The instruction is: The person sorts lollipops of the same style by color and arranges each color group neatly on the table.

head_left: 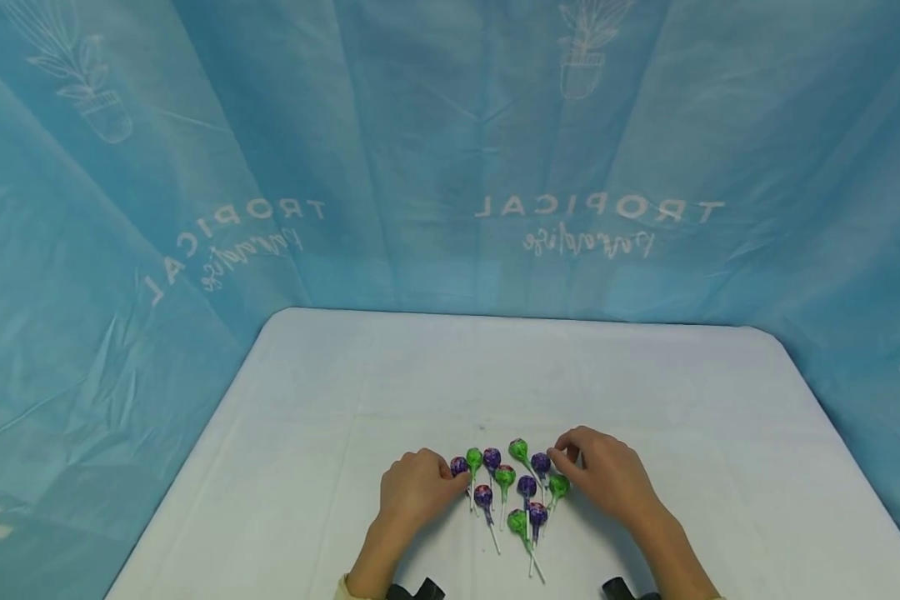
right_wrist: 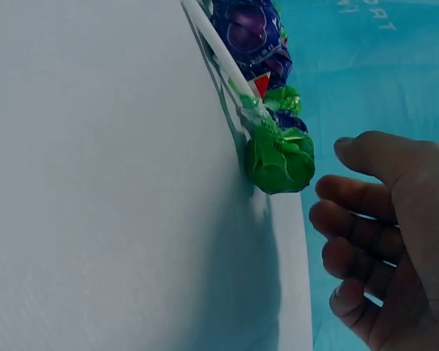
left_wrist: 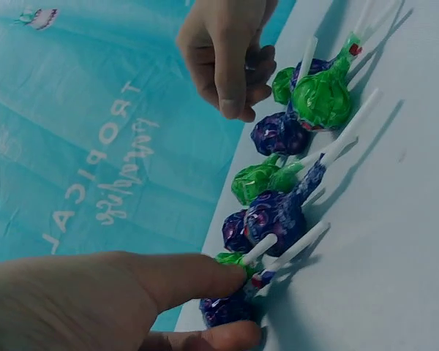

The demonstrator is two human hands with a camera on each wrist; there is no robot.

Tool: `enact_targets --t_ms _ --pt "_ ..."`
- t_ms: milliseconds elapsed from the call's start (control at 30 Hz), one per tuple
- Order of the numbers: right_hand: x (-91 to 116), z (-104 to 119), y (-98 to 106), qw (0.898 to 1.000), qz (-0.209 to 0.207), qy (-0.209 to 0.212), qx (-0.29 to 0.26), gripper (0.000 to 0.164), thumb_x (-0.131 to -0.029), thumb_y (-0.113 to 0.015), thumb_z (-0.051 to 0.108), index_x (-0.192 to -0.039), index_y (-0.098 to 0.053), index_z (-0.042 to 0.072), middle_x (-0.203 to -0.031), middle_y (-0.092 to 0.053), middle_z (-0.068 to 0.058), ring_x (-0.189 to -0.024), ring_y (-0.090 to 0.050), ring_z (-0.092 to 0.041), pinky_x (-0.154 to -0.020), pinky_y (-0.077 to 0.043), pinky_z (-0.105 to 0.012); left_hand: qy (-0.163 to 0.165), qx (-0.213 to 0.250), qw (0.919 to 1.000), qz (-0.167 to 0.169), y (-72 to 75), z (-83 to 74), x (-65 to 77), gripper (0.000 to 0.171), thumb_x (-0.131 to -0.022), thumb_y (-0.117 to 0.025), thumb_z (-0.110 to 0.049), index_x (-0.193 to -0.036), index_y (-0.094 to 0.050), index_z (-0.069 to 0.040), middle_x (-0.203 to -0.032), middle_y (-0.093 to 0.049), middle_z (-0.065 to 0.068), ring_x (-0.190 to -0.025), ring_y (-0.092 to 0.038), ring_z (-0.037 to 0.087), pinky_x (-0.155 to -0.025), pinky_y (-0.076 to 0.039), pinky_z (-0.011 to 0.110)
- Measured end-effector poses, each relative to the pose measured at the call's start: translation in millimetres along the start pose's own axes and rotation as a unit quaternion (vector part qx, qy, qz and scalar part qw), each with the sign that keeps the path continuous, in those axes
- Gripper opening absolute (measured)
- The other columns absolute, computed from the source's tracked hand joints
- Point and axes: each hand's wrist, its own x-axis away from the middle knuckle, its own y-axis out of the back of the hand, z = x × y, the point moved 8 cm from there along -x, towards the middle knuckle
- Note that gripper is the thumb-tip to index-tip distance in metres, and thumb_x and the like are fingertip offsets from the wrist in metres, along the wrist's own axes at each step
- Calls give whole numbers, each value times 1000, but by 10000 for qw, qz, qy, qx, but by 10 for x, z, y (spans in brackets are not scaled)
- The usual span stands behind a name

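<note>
Head view: the lollipops (head_left: 505, 476) lie grouped on the desk (head_left: 307, 375), sticks pointing roughly toward 6 o'clock. Left hand (head_left: 422, 483), at 10 o'clock of the group: nearly closed, thumb and finger pinching the leftmost purple lollipop (head_left: 457, 466); grip firmness cannot be determined. Right hand (head_left: 607, 471), at 2 o'clock: half open, fingers loosely bent, holding nothing, just beside another purple lollipop (head_left: 541, 463); contact cannot be confirmed.

Caution: the left thumb sits close against a green lollipop (head_left: 474, 458), so lifting may drag it along. Crossed sticks (head_left: 537, 567) at 6 o'clock may snag if one is pulled. Round heads may roll if nudged.
</note>
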Motion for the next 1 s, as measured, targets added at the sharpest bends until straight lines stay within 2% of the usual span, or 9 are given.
enact_targets --t_ms 333,500,667,867,1000 --pt "-4 62 -42 9993 -187 197 247 20 -87 -70 37 -73 -68 22 -63 -47 16 -54 -41 -5 -52 -36 -28 247 -205 9992 -225 26 11 -39 56 -78 -70 -37 -41 -30 -25 -40 -18 -14 -41 -21 9 -39 -17 28" --pt "17 100 -45 9966 -456 447 525 20 -85 -71 35 -70 -67 24 -61 -43 18 -52 -38 -3 -50 -34 -25 389 -182 9990 -93 0 51 -48 57 -78 -69 -35 -39 -29 -25 -39 -17 -14 -40 -19 9 -39 -16 28" --pt "38 115 -21 9953 -629 485 555 20 -84 -72 36 -69 -67 25 -60 -42 19 -51 -37 -2 -49 -34 -25 465 -31 9989 -88 7 42 -59 51 -73 -69 -30 -37 -33 -24 -38 -20 -13 -39 -21 9 -38 -16 29" --pt "56 128 -40 9956 -602 489 529 18 -84 -72 36 -71 -69 25 -60 -41 20 -52 -37 -2 -50 -34 -24 614 67 9980 -102 -8 84 -66 49 -72 -69 -29 -37 -36 -24 -38 -22 -13 -40 -22 10 -39 -18 29" --pt "71 118 -44 9959 -607 400 535 15 -85 -72 34 -74 -71 23 -60 -42 20 -53 -37 -3 -51 -34 -25 539 92 9982 -250 -1 108 -76 47 -72 -66 -24 -39 -32 -24 -38 -20 -13 -40 -19 9 -39 -15 28"
